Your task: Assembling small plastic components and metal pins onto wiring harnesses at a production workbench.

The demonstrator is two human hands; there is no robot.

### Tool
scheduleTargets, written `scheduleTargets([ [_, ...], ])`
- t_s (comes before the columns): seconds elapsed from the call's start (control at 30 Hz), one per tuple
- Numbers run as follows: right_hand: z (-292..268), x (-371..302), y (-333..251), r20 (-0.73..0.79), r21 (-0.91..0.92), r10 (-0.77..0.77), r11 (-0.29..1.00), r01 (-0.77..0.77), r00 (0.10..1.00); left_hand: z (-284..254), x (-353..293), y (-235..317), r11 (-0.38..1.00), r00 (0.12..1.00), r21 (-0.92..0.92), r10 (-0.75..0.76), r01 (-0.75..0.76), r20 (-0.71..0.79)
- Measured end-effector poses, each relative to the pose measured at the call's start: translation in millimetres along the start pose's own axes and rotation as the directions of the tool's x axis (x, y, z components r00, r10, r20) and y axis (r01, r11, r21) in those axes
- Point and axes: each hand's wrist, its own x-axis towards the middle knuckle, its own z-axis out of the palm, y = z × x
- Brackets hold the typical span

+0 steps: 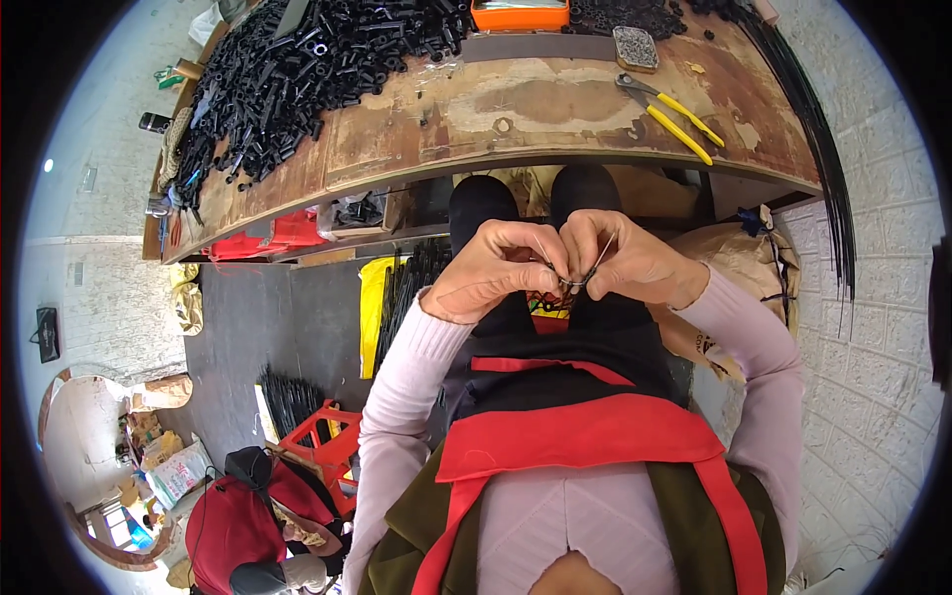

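Above my lap, in front of the bench edge, my left hand (493, 272) and my right hand (637, 264) meet with fingertips nearly touching. Both are closed in a pinch. Between them is a small dark piece (569, 288), partly covered by the fingers and too small to name. A thin wire (544, 247) shows at the left fingers, and another thin strand (601, 254) stands out from the right fingers. Yellow-handled pincers (678, 121) lie on the wooden bench (426, 119) beyond my right hand.
Black plastic parts (288, 94) are heaped on the bench's left. At its back stand an orange box (520, 17) and a clear container of small metal pieces (636, 48). Long black strips (831, 169) hang off the right end. Another person (233, 531) sits lower left, near a red stool (332, 436).
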Motion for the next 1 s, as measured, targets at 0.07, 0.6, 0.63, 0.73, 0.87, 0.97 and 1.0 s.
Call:
scheduleTargets([
  [0.07, 13.0, 1.7, -1.0, -0.140, -0.099, -0.093, 0.992, 0.079, 0.986, -4.3, -1.9, -1.5, 0.998, 0.999, -0.052, 0.029, -0.031, -0.046],
  [0.6, 31.2, -18.4, -14.3, -0.321, -0.539, -0.497, 0.796, 0.276, 0.806, 14.3, 4.6, -5.7, 0.959, 0.970, 0.283, 0.061, 0.008, -0.236],
  [0.63, 29.6, -22.6, -15.7, -0.273, -0.530, -0.473, 0.801, 0.280, 0.837, 11.6, 3.5, -6.0, 0.966, 0.979, 0.255, 0.023, 0.030, -0.203],
  [0.73, 29.8, -24.8, -21.1, -0.197, -0.557, -0.488, 0.770, 0.313, 0.850, -3.6, 8.1, -14.9, 0.988, 0.999, 0.152, -0.015, 0.021, -0.037],
  [0.87, 19.6, -27.5, -36.6, -0.244, -0.652, -0.539, 0.706, 0.275, 0.806, -0.8, 30.1, -15.1, 0.998, 0.999, 0.039, 0.046, -0.045, -0.008],
  [0.97, -4.4, -24.8, -54.1, -0.342, -0.613, -0.486, 0.764, 0.201, 0.804, 1.6, 56.2, -4.7, 0.979, 0.985, 0.183, 0.111, -0.086, -0.131],
  [1.0, -12.6, -23.1, -64.7, -0.382, -0.539, -0.346, 0.837, 0.097, 0.857, -4.1, 57.6, -7.1, 0.986, 0.978, 0.166, 0.013, 0.022, -0.206],
])
